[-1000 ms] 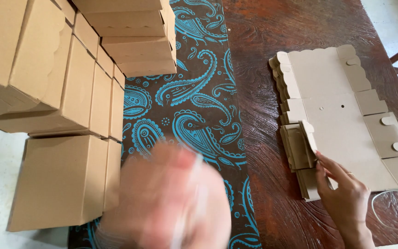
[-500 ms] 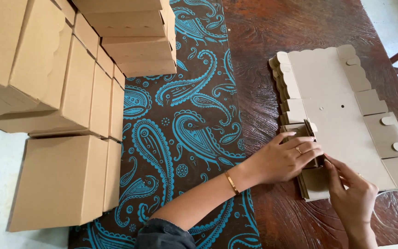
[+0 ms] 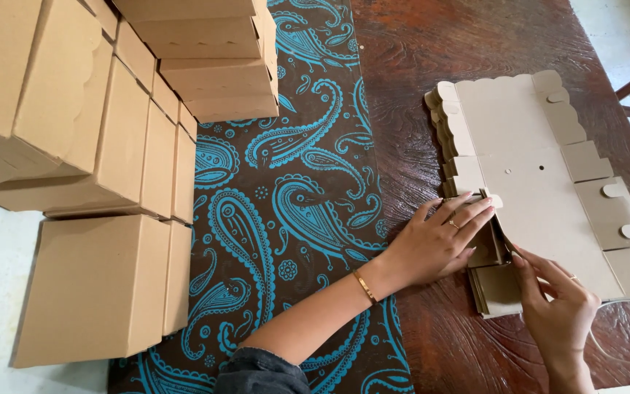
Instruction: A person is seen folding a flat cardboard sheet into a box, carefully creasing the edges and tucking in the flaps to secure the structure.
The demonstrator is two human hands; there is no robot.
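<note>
Flat box blanks (image 3: pixel 541 190) lay stacked on the wooden table (image 3: pixel 439 58); our left hand (image 3: pixel 439 244) pressed open fingers on the stack's near edge to steady it, while our right hand (image 3: pixel 559 310) pinched the top sheet's edge, separating it.

There is only one view, from the camera on my head, looking steeply down over the table (image 3: pixel 475 44) in front of me. It sits close enough that my forearms come in from the bottom edge, with my left hand (image 3: pixel 435 244) and my right hand (image 3: pixel 559 306) low and right of the middle. The stack of flat cardboard (image 3: pixel 541 190) fills the right side, the folded boxes (image 3: pixel 103 168) crowd the left and top, and the patterned cloth (image 3: pixel 293 182) runs up the centre. A strip of pale floor shows along the far left.
</note>
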